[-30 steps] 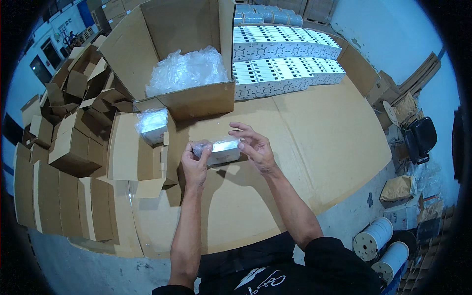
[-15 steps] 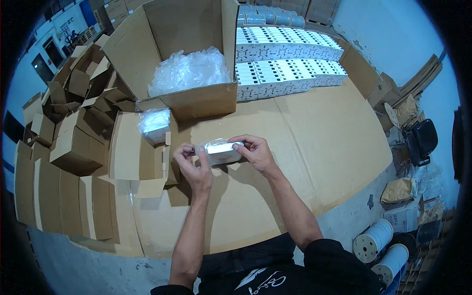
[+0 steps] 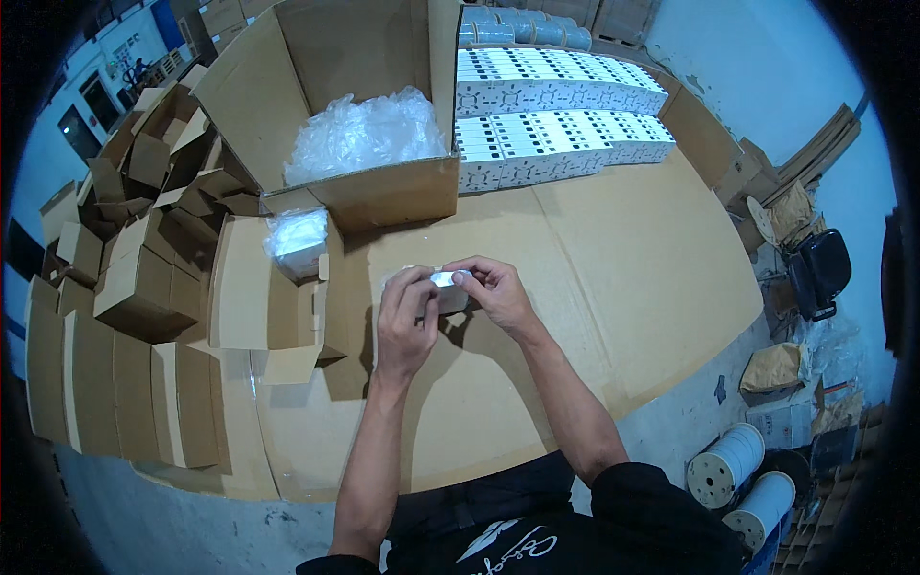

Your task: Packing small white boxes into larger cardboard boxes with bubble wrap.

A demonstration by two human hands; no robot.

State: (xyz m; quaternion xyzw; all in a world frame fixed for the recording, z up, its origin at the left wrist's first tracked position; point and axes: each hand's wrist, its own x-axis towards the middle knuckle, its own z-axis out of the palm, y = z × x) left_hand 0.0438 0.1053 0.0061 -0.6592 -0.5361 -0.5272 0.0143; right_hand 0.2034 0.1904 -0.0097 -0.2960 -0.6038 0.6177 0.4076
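Between my hands, above the middle of the cardboard-covered table, is a small white box that seems to have clear plastic film about it. My right hand grips its right end, thumb on the top edge. Around its left side my left hand is curled, hiding much of that end. To the left stands an open brown carton with white boxes in clear plastic wrap in its far part. Behind it, a large open carton holds a heap of clear plastic bags.
Rows of white boxes line the table's far side, with wrapped spools behind. Many open brown cartons crowd the left. Cable reels and a black chair are on the floor at right.
My left hand has moved right and closed over the left end of the white box, covering more of it. My right hand has stayed nearly in place.
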